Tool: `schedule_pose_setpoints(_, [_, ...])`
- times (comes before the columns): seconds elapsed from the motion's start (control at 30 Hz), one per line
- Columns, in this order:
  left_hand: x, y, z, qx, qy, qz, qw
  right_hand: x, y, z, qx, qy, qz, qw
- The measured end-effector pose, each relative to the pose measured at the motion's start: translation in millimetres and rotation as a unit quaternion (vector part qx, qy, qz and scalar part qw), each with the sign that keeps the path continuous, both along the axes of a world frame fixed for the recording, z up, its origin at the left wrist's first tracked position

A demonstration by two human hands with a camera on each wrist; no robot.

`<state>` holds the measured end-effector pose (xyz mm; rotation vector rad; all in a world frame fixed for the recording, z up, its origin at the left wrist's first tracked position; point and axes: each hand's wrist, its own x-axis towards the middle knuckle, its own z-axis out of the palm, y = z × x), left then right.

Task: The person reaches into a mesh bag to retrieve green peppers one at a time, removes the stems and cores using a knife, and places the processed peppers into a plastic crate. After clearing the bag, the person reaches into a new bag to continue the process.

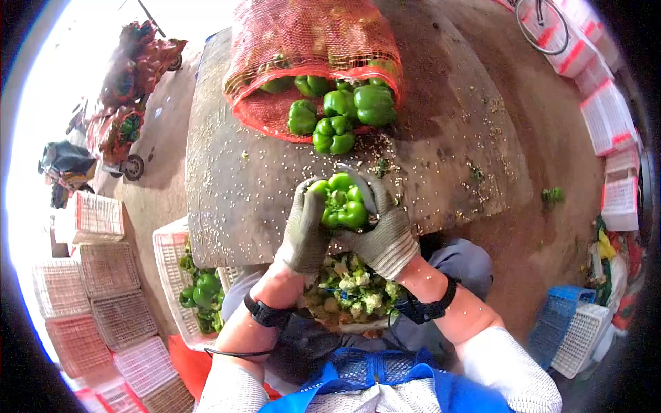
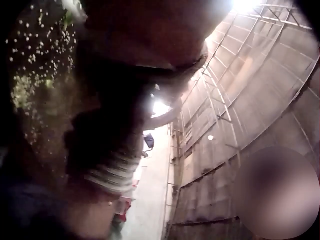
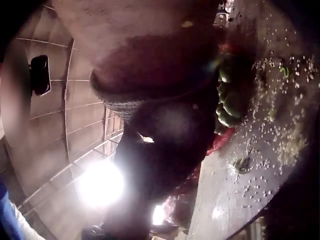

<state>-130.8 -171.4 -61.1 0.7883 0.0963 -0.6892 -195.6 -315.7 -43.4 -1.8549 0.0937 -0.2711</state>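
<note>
In the head view, both gloved hands hold one green bell pepper (image 1: 342, 204) close over the near part of the board. My left hand (image 1: 304, 230) grips its left side, and my right hand (image 1: 385, 230) curls round its right side. A narrow, curved grey piece, like a blade, lies between the right fingers and the pepper; what it is I cannot tell. Beyond the hands, several whole bell peppers (image 1: 333, 135) sit at the mouth of a red mesh sack (image 1: 310, 41). In both wrist views the gloves are dark and the held pepper is hidden.
Pale seeds are scattered over the worn board (image 1: 234, 193). Below the hands lies a heap of cut pepper cores (image 1: 361, 286). At the left stands a white crate (image 1: 172, 275) with green peppers. Stacked crates (image 1: 103, 275) line the left, and a blue crate (image 1: 561, 320) stands at the right.
</note>
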Motion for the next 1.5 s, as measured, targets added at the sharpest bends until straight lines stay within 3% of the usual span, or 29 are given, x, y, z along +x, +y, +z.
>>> schedule_pose_setpoints(0.07, [-10, -9, 4, 0.226, -0.144, 0.035, 0.963, -5, -1, -5, -0.049, 0.0, -0.008, 0.999])
schedule_pose_setpoints(0.13, [-11, -17, 13, 0.186, -0.026, 0.046, 0.981, -7, -4, 1, -0.055, 0.025, 0.006, 0.998])
schedule_pose_setpoints(0.27, [-20, -13, 11, 0.187, -0.065, -0.038, 0.979, -21, -23, -2, -0.068, -0.013, 0.071, 0.995])
schedule_pose_setpoints(0.3, [-20, -12, 8, 0.204, -0.072, -0.043, 0.975, -26, -24, -2, -0.067, 0.052, 0.061, 0.995])
schedule_pose_setpoints(0.33, [-21, -9, 2, 0.172, -0.042, -0.062, 0.982, -27, -27, -2, -0.085, 0.046, 0.07, 0.993])
schedule_pose_setpoints(0.4, [-20, -6, 2, 0.176, -0.094, -0.09, 0.976, -26, -31, 0, -0.118, 0.027, 0.085, 0.989])
schedule_pose_setpoints(0.43, [-15, 0, -4, 0.18, -0.09, -0.124, 0.972, -26, -34, 5, -0.071, 0.09, 0.092, 0.989])
schedule_pose_setpoints(0.53, [-1, 16, 16, 0.131, -0.026, -0.234, 0.963, -17, -48, 22, -0.004, 0.118, 0.172, 0.978])
schedule_pose_setpoints(0.57, [0, 22, 16, 0.095, 0.03, -0.239, 0.966, -18, -54, 20, 0.029, 0.127, 0.192, 0.973])
schedule_pose_setpoints(0.6, [4, 28, 4, 0.048, 0.017, -0.257, 0.965, -19, -60, 18, 0.061, 0.137, 0.21, 0.966])
schedule_pose_setpoints(0.67, [9, 45, -5, 0.0, 0.095, -0.272, 0.957, -23, -59, 5, 0.256, 0.143, 0.21, 0.933])
schedule_pose_setpoints(0.7, [10, 41, -12, -0.094, 0.113, -0.244, 0.959, -22, -58, 7, 0.275, 0.146, 0.208, 0.927])
schedule_pose_setpoints(0.77, [9, 49, -3, -0.083, 0.094, -0.203, 0.971, -23, -54, 11, 0.474, 0.182, 0.184, 0.842])
schedule_pose_setpoints(0.87, [14, 70, 7, -0.048, -0.063, -0.143, 0.987, -19, -57, -14, 0.322, 0.061, 0.202, 0.923])
schedule_pose_setpoints(0.93, [10, 110, 20, -0.03, -0.003, 0.002, 1.0, -32, -68, -21, 0.437, 0.124, 0.11, 0.884])
schedule_pose_setpoints(1.0, [2, 160, 47, -0.026, -0.035, 0.1, 0.994, -40, -79, -33, 0.367, 0.119, 0.043, 0.922])
schedule_pose_setpoints(1.07, [-18, 229, 59, 0.027, -0.078, 0.147, 0.986, -46, -86, -25, 0.442, 0.168, 0.081, 0.877])
schedule_pose_setpoints(1.13, [-36, 298, 50, 0.089, -0.039, 0.212, 0.972, -43, -69, -11, 0.391, 0.128, 0.159, 0.897])
schedule_pose_setpoints(1.17, [-41, 325, 49, 0.2, -0.011, 0.2, 0.959, -43, -68, -22, 0.321, 0.094, 0.183, 0.925])
schedule_pose_setpoints(1.2, [-47, 336, 54, 0.305, 0.019, 0.18, 0.935, -46, -64, -12, 0.33, 0.123, 0.194, 0.915])
schedule_pose_setpoints(1.23, [-46, 337, 52, 0.474, -0.044, 0.118, 0.871, -48, -58, -3, 0.339, 0.153, 0.205, 0.906])
schedule_pose_setpoints(1.27, [-44, 333, 54, 0.661, -0.098, 0.027, 0.743, -49, -52, 5, 0.346, 0.182, 0.215, 0.895])
schedule_pose_setpoints(1.3, [-42, 329, 56, 0.789, -0.121, -0.041, 0.601, -48, -47, 10, 0.258, 0.198, 0.202, 0.924])
schedule_pose_setpoints(1.33, [-49, 312, 51, 0.741, -0.186, 0.014, 0.646, -47, -42, 15, 0.165, 0.216, 0.19, 0.943])
schedule_pose_setpoints(1.37, [-50, 272, 54, 0.635, -0.155, 0.073, 0.754, -46, -37, 20, 0.075, 0.236, 0.178, 0.952])
schedule_pose_setpoints(1.4, [-52, 228, 60, 0.518, -0.112, 0.132, 0.838, -39, -32, 14, 0.108, 0.14, 0.218, 0.96])
schedule_pose_setpoints(1.47, [-56, 159, 57, 0.488, -0.204, 0.056, 0.847, -34, -23, 3, 0.029, 0.099, 0.197, 0.975])
schedule_pose_setpoints(1.5, [-57, 122, 63, 0.456, -0.165, 0.012, 0.875, -30, -18, 8, 0.035, 0.074, 0.191, 0.978])
